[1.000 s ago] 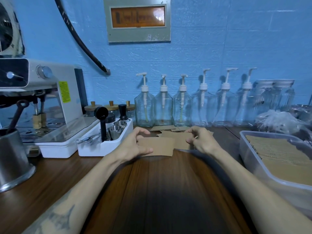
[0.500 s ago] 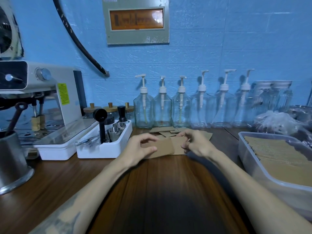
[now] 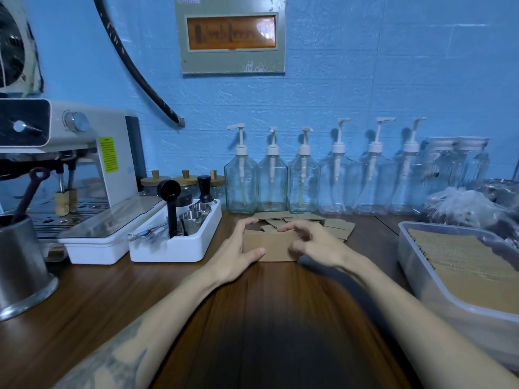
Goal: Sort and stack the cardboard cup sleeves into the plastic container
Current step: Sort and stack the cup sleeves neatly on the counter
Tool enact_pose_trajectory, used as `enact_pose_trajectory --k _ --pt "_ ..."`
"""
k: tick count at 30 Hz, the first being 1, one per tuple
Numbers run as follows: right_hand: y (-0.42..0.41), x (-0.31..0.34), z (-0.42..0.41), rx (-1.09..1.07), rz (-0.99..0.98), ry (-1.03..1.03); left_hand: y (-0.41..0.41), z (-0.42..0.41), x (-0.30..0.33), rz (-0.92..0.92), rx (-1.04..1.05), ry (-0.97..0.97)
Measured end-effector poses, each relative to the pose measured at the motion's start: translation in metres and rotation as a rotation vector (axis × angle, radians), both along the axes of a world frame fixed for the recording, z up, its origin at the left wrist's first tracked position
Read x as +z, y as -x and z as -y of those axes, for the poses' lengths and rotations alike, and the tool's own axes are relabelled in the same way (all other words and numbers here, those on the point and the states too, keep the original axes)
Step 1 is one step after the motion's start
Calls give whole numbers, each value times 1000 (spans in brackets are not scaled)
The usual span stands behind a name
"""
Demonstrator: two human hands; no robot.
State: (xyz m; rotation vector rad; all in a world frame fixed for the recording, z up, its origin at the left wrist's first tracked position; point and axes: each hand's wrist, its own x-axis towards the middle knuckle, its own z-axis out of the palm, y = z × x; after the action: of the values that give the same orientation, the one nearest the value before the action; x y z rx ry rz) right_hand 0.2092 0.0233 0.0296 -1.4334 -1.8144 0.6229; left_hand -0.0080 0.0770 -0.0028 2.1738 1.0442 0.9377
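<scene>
A small stack of flat brown cardboard sleeves (image 3: 269,247) stands on its edge on the wooden counter (image 3: 140,299), held between both hands. My left hand (image 3: 237,254) grips its left end, thumb in front and fingers over the top. My right hand (image 3: 314,242) holds the right end with curled fingers. More loose sleeves (image 3: 335,227) lie flat behind, near the bottles. The clear plastic container (image 3: 421,279) at the right holds rows of stacked sleeves (image 3: 463,262).
A white tray of coffee tools (image 3: 174,248) stands left of my hands, an espresso machine (image 3: 84,164) and a steel jug (image 3: 19,265) further left. Glass pump bottles (image 3: 272,178) line the blue wall. A plastic bag (image 3: 463,203) lies behind the container.
The sleeves were lying flat under my hands; now both hands have gathered them and tipped them up on edge, squeezed together between left and right.
</scene>
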Motion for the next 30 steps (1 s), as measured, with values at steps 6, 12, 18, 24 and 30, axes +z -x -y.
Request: enact_pose_trajectory --k 6,12,18,24,30 --pt "6 -7 -4 -32 86 -91 1 -2 0 88 -101 -68" --pt "7 -13 -10 -69 128 -129 2 -10 -5 61 -64 -65" --pt "-6 -14 -15 -87 28 -128 8 -14 -1 97 -25 -79" --pt "-36 -22 -21 -263 253 -167 25 -22 0 167 113 -61" --pt "-36 -27 -28 -273 535 -170 22 -22 -5 108 67 -47"
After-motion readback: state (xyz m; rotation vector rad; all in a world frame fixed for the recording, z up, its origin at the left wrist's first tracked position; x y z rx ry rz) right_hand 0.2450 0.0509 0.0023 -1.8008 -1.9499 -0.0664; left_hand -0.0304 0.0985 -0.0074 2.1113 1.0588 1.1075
